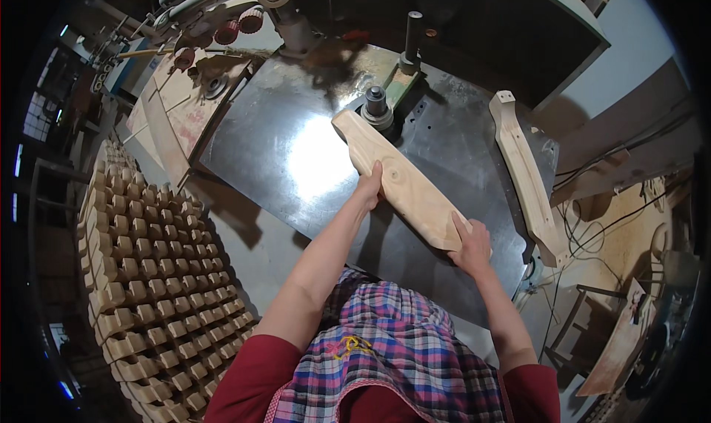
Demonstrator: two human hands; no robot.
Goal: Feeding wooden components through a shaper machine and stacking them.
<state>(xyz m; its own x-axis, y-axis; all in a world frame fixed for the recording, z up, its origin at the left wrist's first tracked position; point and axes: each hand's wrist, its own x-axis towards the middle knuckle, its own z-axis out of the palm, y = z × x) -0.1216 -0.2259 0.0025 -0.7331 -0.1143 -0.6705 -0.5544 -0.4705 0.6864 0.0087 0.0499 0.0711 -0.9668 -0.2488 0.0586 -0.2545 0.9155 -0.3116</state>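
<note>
A pale, curved wooden board lies slantwise over the metal machine table. My left hand grips its near-left edge around the middle, thumb on top. At the near right end, my right hand is closed on the board, its thumb on the upper face. The far end of the board rests close beside the machine's spindle; whether they touch I cannot tell. The fingers under the board are hidden.
A second shaped wooden piece lies along the table's right side. Behind the spindle stands a dark upright post. Many cut wooden pieces are stacked at my left. Loose cables hang at the right.
</note>
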